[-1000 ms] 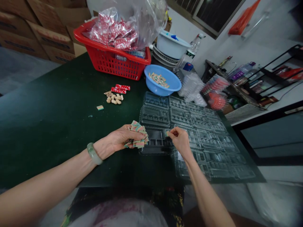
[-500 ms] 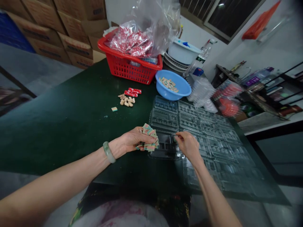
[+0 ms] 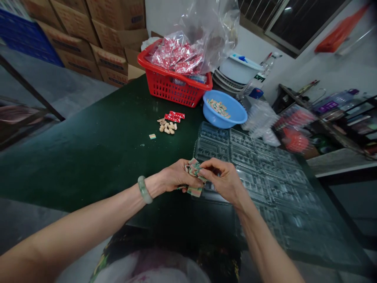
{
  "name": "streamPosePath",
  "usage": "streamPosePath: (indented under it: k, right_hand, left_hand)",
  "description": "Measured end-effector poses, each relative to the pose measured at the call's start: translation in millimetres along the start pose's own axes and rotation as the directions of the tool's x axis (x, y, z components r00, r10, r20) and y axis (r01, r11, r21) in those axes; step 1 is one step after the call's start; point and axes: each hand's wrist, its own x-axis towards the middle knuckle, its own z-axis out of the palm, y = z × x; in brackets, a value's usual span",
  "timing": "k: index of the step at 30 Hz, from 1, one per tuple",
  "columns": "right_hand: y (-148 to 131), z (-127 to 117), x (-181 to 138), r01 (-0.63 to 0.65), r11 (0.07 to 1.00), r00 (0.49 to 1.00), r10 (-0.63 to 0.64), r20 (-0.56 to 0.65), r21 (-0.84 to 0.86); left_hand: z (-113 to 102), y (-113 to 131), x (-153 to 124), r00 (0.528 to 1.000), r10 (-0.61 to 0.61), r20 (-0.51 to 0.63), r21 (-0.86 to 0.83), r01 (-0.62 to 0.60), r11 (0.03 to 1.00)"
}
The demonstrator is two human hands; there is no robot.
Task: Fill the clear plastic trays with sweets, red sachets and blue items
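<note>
My left hand (image 3: 179, 175), with a pale green bangle at its wrist, is closed round a bunch of small flat striped pieces (image 3: 194, 191) in pink, green and cream. From the right, my right hand (image 3: 220, 177) reaches over to the bunch, thumb and finger pinched on a piece at its top edge. Both hands are above the near left end of the clear plastic trays (image 3: 212, 151), which have moulded compartments and lie in rows on the dark green table (image 3: 118, 157). Part of the nearest tray is hidden by my hands.
Peanuts (image 3: 168, 127), red wrapped packets (image 3: 175, 116) and a single striped piece (image 3: 152, 136) lie left of the trays. Behind stand a blue bowl (image 3: 225, 114) of striped pieces and a red basket (image 3: 176, 88) with bagged red packets. Stacked cartons (image 3: 76, 39) are at back left.
My right hand has moved left from over a tray to the bunch in my left hand, where it now pinches. The whole view has shifted slightly, with things appearing further right.
</note>
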Motion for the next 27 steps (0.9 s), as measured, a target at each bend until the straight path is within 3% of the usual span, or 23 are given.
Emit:
streamPosePath:
  k: [5, 11, 13, 18, 27]
  right_hand:
    - [10.3, 0.2, 0.0, -0.123, 0.928, 0.983, 0.163, -0.086, 0.352]
    - [12.0, -8.4, -2.0, -0.107, 0.885, 0.961, 0.209, -0.182, 0.453]
    - [10.2, -12.2, -5.7, -0.12, 0.866, 0.965, 0.216, -0.147, 0.486]
    - [11.3, -9.1, -13.1, -0.207, 0.909, 0.975, 0.224, -0.004, 0.362]
    - [18.1, 1.6, -12.7, -0.194, 0.963, 0.978, 0.205, -0.044, 0.185]
  left_hand:
    - [-0.5, -0.6, 0.7, 0.999, -0.048, 0.011, -0.113, 0.048, 0.992]
    - [-4.9, -10.6, 6.8, 0.998, -0.015, 0.055, -0.251, 0.028, 0.968]
    - [-4.7, -11.2, 7.2, 0.999, -0.019, 0.046, -0.255, 0.03, 0.966]
    - [-1.2, -5.8, 3.8, 1.0, -0.015, -0.023, -0.109, 0.012, 0.994]
    - [0.7, -5.1, 2.1, 1.0, 0.006, -0.027, 0.072, -0.004, 0.997]
